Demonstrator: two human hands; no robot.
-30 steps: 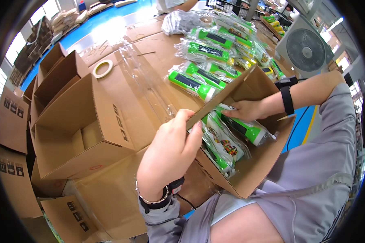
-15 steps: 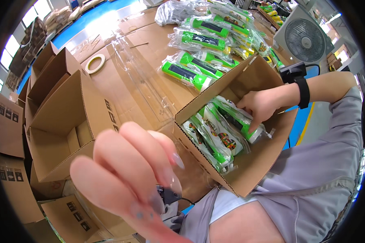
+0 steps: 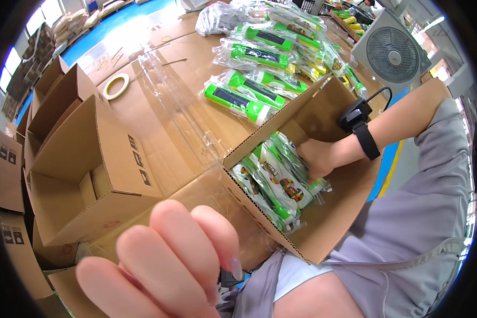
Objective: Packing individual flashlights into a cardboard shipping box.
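Packs [image 3: 279, 179] in box [image 3: 346, 201], just left of right hand [image 3: 319, 158], the nearer; long axes slant down-right. Right grip: fingertips hidden, can't tell. Left hand [image 3: 167, 259] outside, fingers curled, palm unseen.

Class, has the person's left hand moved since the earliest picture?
Yes: against the carton around the right hand, the left hand has shifted off its rim, toward the picture's lower left.

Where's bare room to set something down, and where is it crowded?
Tabletop between the open cartons and packing box, partly crossed by clear film; also the box's near right side. Crowded: the far pile of bagged green items and the box's left side.
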